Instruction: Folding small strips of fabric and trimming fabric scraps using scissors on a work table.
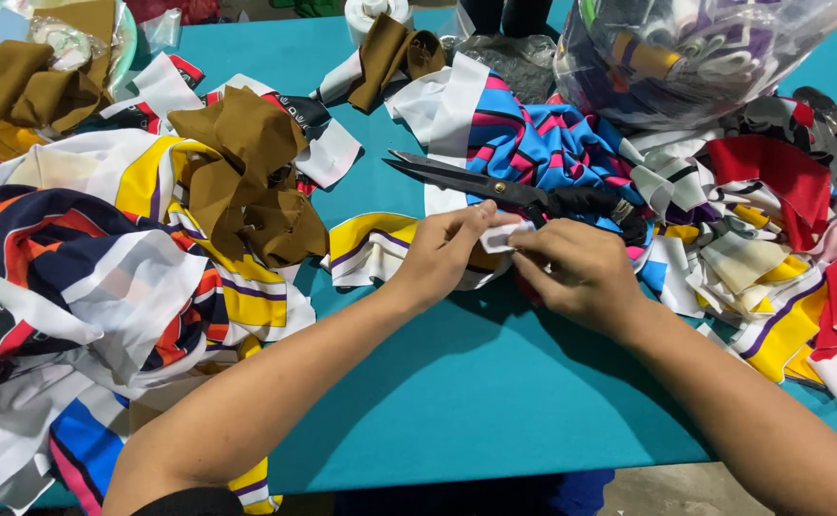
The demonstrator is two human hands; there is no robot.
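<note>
White fabric scrap point(504, 236) pinched by both hands, scissors point(495, 186) just behind.

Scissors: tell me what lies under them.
The scissors lie open, blades over white fabric and teal table, handles on the blue-pink striped cloth. What lies beneath that cloth is hidden.

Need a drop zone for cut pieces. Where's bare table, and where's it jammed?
The teal table top is bare along the near edge, between the striped fabric heap on the left and the mixed scrap pile on the right, under the forearms. A narrow strip lies left of the black-handled scissors. Both piles, the clear plastic bag corner and both hands' spot are crowded.
</note>
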